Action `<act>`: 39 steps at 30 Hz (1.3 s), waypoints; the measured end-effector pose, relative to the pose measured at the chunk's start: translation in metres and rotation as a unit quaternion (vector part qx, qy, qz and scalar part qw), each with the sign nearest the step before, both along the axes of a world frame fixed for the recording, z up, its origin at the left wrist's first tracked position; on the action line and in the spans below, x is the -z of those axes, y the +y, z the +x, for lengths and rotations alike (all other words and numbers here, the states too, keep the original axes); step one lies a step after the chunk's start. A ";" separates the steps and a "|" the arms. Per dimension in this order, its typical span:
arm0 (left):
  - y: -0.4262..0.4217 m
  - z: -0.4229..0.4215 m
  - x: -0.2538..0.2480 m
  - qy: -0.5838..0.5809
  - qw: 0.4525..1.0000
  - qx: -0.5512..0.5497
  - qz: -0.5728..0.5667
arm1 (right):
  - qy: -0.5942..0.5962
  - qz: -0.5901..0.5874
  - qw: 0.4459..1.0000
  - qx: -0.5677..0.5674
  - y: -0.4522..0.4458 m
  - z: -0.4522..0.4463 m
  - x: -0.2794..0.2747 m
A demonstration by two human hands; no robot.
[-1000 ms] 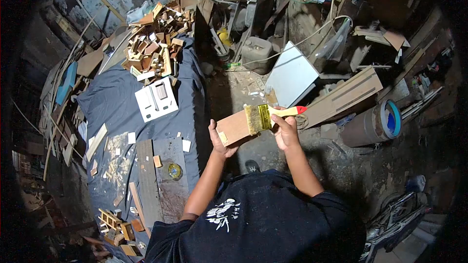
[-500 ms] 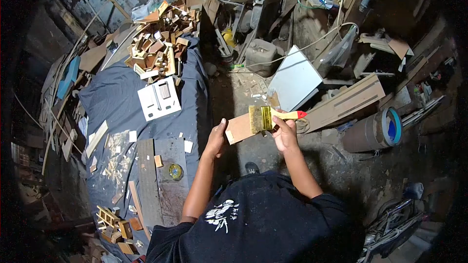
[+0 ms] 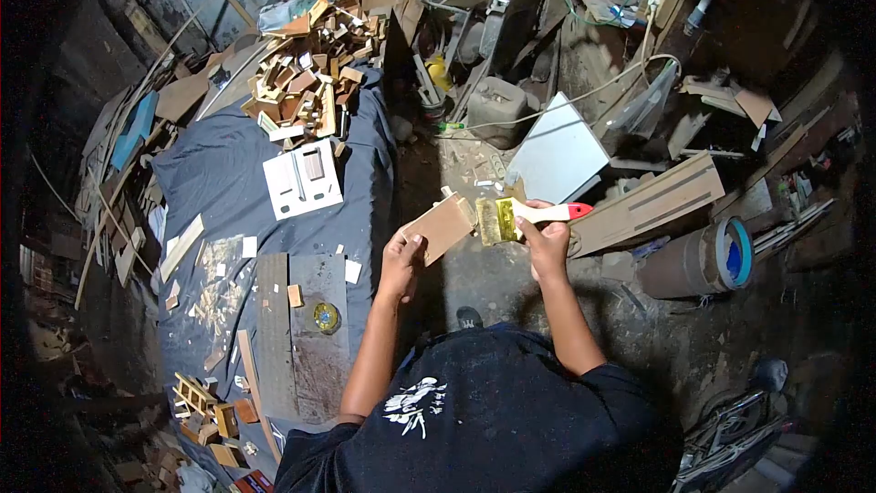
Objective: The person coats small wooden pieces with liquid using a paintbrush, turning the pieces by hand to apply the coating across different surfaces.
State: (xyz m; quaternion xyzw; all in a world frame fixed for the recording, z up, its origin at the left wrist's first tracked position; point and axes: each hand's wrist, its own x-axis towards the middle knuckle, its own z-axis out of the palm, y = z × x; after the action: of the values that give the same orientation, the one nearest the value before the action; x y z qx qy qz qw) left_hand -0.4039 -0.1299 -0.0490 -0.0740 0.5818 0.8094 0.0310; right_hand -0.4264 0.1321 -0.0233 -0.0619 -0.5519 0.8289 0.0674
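Note:
My left hand (image 3: pixel 401 263) is closed on a small flat brown wooden piece (image 3: pixel 443 230), thumb on its near face. The piece is tilted, and a pale narrow part sticks out at its far edge. In my right hand (image 3: pixel 546 248) is a wide paintbrush (image 3: pixel 553 212) with a pale, red-tipped handle and a yellowish metal band. Its bristles (image 3: pixel 484 222) point left, close to the right edge of the wooden piece; whether they touch it I cannot tell.
To the left, a dark cloth (image 3: pixel 356 164) covers a table bearing a heap of wood offcuts (image 3: pixel 310 82), a white panel (image 3: pixel 302 179), boards (image 3: pixel 315 374) and a small round yellow container (image 3: pixel 326 316). Beyond stand a jerrycan (image 3: pixel 497 110), a leaning white board (image 3: pixel 558 153) and a drum (image 3: pixel 689 260).
The brush has moved off the face of the wooden piece to its right edge. My left hand has turned and tilted the piece. The view has shifted slightly.

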 end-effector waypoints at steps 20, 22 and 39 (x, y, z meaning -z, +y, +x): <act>0.017 0.042 -0.029 0.046 0.992 -0.045 -0.109 | 0.139 0.239 0.961 -0.025 -0.034 0.012 -0.037; 0.015 0.046 -0.031 0.048 0.987 -0.039 -0.149 | 0.128 0.185 0.974 0.013 -0.036 0.010 -0.041; 0.017 0.061 -0.031 0.076 0.986 -0.090 -0.121 | 0.080 0.283 0.950 -0.106 -0.046 0.027 -0.048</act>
State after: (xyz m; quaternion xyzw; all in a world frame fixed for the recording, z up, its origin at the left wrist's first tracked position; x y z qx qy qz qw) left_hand -0.3424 -0.1134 -0.0177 -0.0670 0.6672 0.7357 -0.0955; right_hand -0.3992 0.0857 0.0252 0.0856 -0.7602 0.6429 0.0377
